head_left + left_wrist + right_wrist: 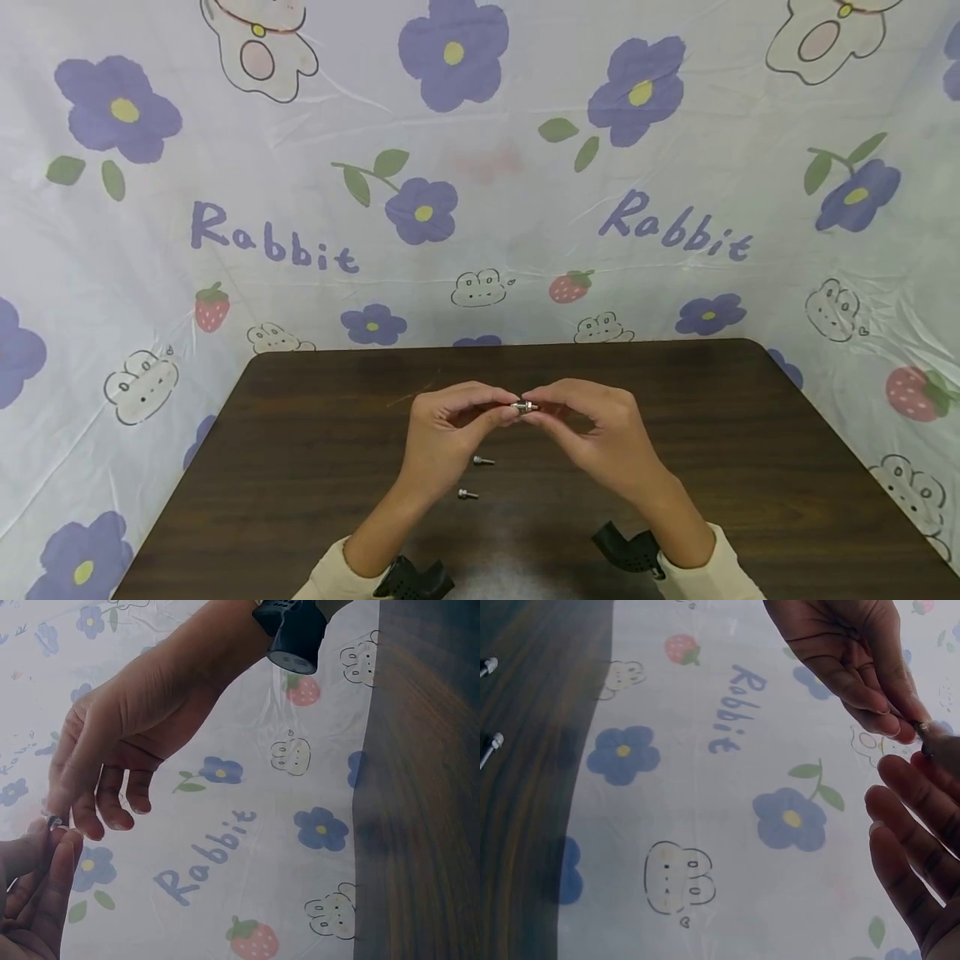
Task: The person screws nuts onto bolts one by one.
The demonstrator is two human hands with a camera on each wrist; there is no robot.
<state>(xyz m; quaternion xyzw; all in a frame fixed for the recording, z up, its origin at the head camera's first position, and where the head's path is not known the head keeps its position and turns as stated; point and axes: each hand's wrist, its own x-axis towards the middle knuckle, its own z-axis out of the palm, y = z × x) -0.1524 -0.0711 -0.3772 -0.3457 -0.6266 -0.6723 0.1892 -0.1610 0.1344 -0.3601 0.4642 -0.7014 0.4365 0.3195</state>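
Held up over the table is a small silvery bolt, with a wider nut-like ring on its shank. My left hand pinches its left end between thumb and index finger. From the other side, the thumb and index fingertips of my right hand pinch it near the ring. The fingertips of both hands nearly meet and hide part of the bolt. In the left wrist view the other fingers of my left hand hang loosely bent. The right wrist view shows the remaining fingers of my right hand spread apart.
Two more small bolts, an upper one and a lower one, lie on the dark wooden table below the hands. A white cloth with flowers and rabbits hangs behind and beside the table. Each wrist wears a black camera mount.
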